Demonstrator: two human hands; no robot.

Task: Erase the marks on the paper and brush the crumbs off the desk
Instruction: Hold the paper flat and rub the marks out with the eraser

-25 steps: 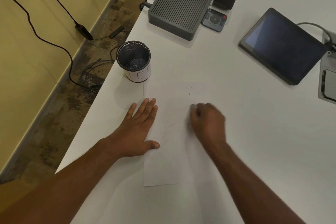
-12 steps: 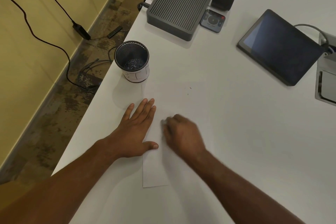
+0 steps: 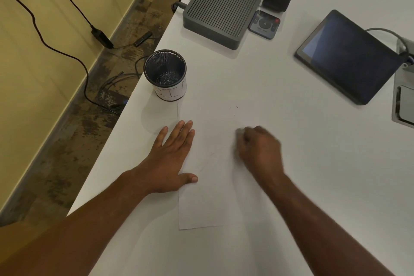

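Paper: white sheet on the white desk, its near corner toward the person; all places below are taken from this sheet.
Left hand: flat on the sheet's left edge, fingers straight and together, palm partly on the desk; pins the sheet, holds nothing. Same place as a second ago.
Right hand: over the sheet's right part, fingers curled in a fist-like pinch, blurred. Likely an eraser in the fingertips, but I cannot tell; only a pale smear shows at the knuckles.
Change: half a second ago this hand was at mid-sheet close to the left hand; now it is back out to the right, about where it was a second ago. Reads as a to-and-fro rubbing stroke.
Meaning: erasing in progress; brushing not begun, by my judgement.
Marks: faint grey strokes mid-sheet, between the hands; not yet gone.
Crumbs: few dark specks just beyond the right hand, at the sheet's far part.
Mesh cup: beyond the sheet's far left corner, upright, near the desk edge; small dark bits at the bottom, kind unclear.
Far side: grey ribbed box, remote, tablet, well apart from the sheet.
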